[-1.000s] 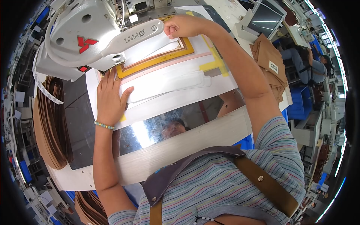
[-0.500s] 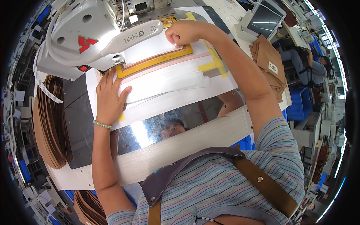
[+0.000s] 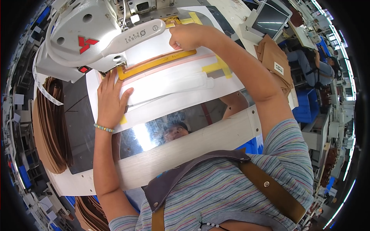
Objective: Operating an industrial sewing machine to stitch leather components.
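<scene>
My left hand (image 3: 110,101) lies flat, thumb apart, on a large white sheet (image 3: 154,109). Its fingertips reach the left corner of a yellow rectangular frame (image 3: 156,66), which has a brown inner edge. At the right end of that frame, over the white surface inside it, my right hand (image 3: 189,37) is closed with the fingers curled down. Whatever those fingers pinch, if anything, is hidden. Between the hands, a white sewing machine head (image 3: 83,32) and a white lamp (image 3: 135,37) on a bent neck overhang the frame. Translucent white strips (image 3: 173,86) lie on the sheet in front.
Brown cut panels stand in a stack (image 3: 50,134) at the left. More brown pieces (image 3: 273,61) lie at the right, near a screen (image 3: 271,19) and a blue crate (image 3: 306,106). A shiny metal plate (image 3: 173,131) borders the sheet's near side. Another person (image 3: 323,69) sits far right.
My right hand has shifted slightly toward me at the frame's right end, its fingers still curled. The left hand stays flat in the same place. The whole view has drifted a little.
</scene>
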Motion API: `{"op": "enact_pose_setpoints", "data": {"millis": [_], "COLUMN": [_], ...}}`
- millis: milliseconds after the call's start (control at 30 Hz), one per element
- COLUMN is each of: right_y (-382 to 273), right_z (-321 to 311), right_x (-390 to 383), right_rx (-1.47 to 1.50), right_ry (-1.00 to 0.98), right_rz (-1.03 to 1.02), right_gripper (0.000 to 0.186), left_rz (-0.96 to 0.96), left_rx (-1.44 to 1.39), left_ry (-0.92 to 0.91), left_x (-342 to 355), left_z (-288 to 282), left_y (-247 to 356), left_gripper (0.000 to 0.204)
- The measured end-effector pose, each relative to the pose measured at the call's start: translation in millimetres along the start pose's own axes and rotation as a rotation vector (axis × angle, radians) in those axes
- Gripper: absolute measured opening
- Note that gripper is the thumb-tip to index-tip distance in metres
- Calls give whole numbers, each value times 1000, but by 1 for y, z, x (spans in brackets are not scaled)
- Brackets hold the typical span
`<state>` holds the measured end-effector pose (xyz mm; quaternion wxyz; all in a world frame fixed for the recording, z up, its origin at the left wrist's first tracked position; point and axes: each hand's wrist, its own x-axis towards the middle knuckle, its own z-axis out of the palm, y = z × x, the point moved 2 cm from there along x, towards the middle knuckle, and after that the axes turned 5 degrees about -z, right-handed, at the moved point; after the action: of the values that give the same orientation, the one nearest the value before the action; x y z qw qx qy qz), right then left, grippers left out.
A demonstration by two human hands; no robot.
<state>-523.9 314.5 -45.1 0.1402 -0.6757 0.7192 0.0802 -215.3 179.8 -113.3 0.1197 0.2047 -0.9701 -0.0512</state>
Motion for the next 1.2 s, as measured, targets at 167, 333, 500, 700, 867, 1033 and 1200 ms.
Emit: {"op": "enact_pose_setpoints", "data": {"millis": [167, 333, 500, 700, 867, 1033, 1200], "right_y": [-1, 4, 5, -2, -10, -41, -76], "right_z": [17, 0, -12, 15, 3, 0, 1], "right_x": [3, 6, -5, -3, 14, 42, 71], "right_rx": [-235, -282, 141, -94, -82, 680, 894], "right_ry": [129, 297, 233, 137, 165, 328, 114], "right_rz": [32, 79, -78, 27, 8, -267, -141], "right_gripper": [14, 18, 17, 12, 15, 14, 35], "left_rz": [8, 15, 44, 36, 24, 35, 36], "left_rx": [16, 19, -24, -29, -12, -34, -58], "left_ry": [-14, 1, 90, 89, -3, 34, 34], "left_x": [0, 0, -1, -1, 0, 0, 1], "left_z": [3, 6, 6, 4, 1, 1, 2], "left_y": [-1, -3, -3, -1, -1, -1, 0], "left_gripper": [66, 65, 62, 61, 63, 63, 62]}}
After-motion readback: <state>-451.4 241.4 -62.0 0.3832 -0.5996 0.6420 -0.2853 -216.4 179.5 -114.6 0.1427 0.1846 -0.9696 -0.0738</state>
